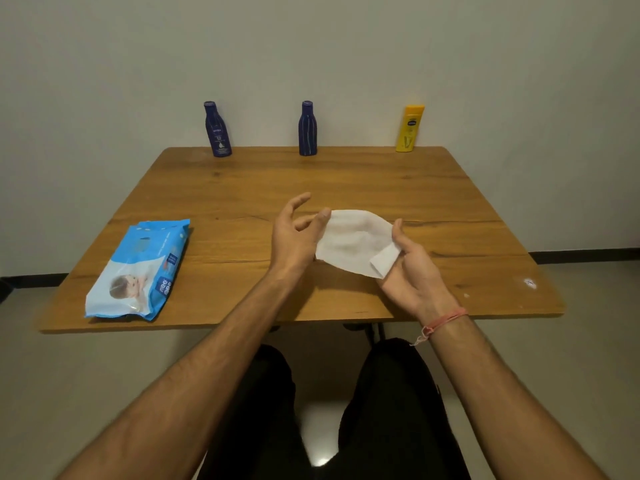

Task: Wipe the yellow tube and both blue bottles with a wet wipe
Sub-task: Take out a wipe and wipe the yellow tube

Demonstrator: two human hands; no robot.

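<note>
A white wet wipe (353, 240) is stretched between my two hands above the middle of the wooden table (450, 202). My left hand (294, 233) pinches its left corner with thumb and a finger, the other fingers spread. My right hand (408, 268) holds the wipe's right edge between thumb and fingers. Along the table's far edge by the wall stand a blue bottle (217, 129) at the left, a second blue bottle (307, 129) in the middle and the yellow tube (409, 129) at the right, all upright and well beyond my hands.
A blue and white pack of wet wipes (138, 271) lies flat near the table's front left corner. My dark-trousered legs (381, 410) are under the front edge. A small white speck (529, 283) marks the table near its right front corner.
</note>
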